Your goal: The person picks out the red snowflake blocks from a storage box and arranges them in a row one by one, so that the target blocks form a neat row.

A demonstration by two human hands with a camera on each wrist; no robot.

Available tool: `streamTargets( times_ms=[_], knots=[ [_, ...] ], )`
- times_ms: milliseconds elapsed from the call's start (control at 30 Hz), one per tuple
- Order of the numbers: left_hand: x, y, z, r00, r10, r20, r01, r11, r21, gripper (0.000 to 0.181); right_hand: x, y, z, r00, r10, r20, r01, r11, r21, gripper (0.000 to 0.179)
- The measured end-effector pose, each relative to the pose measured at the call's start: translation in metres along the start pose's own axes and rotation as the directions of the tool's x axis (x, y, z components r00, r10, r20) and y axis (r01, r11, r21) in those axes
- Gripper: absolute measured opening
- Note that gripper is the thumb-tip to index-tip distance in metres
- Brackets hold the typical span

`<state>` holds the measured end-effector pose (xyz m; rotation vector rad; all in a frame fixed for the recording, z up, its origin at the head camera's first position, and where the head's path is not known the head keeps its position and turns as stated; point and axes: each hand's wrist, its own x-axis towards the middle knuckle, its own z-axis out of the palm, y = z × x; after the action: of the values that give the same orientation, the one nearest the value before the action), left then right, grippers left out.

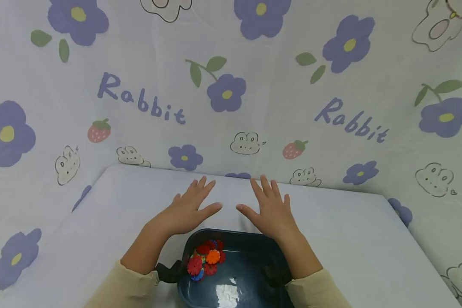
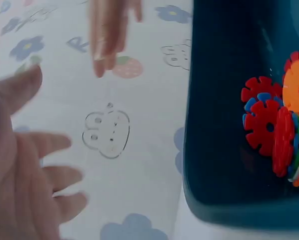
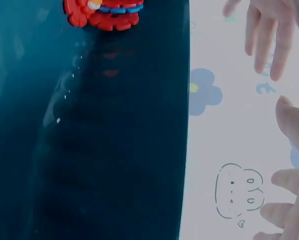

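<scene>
A dark teal rectangular bin (image 1: pixel 246 265) stands at the front of the white table, with several flower-shaped plastic discs (image 1: pixel 210 268) in red, orange and blue heaped at its left side. My left hand (image 1: pixel 188 209) is held up beyond the bin's far left corner, fingers spread, holding nothing. Opposite it, my right hand (image 1: pixel 271 209) is also spread and holds nothing, past the bin's far right corner. The thumbs point toward each other with a gap between them. In the left wrist view the discs (image 2: pixel 269 125) lean against one another on the bin floor.
The white table (image 1: pixel 331 231) spreads to both sides and behind the bin. A cloth curtain (image 1: pixel 269 81) printed with flowers, rabbits and strawberries hangs at its back edge. Black wrist straps (image 1: pixel 168 272) show near the sleeves.
</scene>
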<state>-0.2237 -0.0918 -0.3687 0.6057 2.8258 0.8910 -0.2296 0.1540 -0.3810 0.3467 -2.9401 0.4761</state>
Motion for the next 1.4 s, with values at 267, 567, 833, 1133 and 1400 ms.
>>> streamTargets(
  times_ms=[267, 567, 833, 1133, 1400],
  knots=[
    [-0.016, -0.041, 0.005, 0.973, 0.046, 0.228, 0.064, 0.888, -0.455, 0.058, -0.004, -0.006, 0.005, 0.993, -0.115, 0.031, 0.106, 0.974, 0.200, 0.067],
    [-0.021, -0.080, 0.031, 0.964, 0.029, 0.263, 0.151, 0.756, -0.637, 0.045, -0.003, -0.012, 0.004, 0.975, -0.207, 0.079, 0.172, 0.932, 0.319, 0.044],
    [-0.022, -0.090, 0.044, 0.971, -0.003, 0.238, 0.177, 0.678, -0.713, 0.040, 0.002, -0.031, 0.008, 0.884, -0.374, 0.280, 0.207, 0.850, 0.484, 0.029],
    [-0.027, -0.105, 0.050, 0.975, -0.004, 0.220, 0.176, 0.613, -0.770, 0.038, 0.004, -0.060, 0.045, 0.638, -0.530, 0.559, 0.113, 0.782, 0.613, 0.027],
    [-0.029, -0.106, 0.052, 0.975, 0.040, 0.217, 0.156, 0.572, -0.805, 0.036, -0.001, -0.071, 0.075, 0.668, -0.491, 0.559, 0.194, 0.840, 0.506, 0.025]
  ],
)
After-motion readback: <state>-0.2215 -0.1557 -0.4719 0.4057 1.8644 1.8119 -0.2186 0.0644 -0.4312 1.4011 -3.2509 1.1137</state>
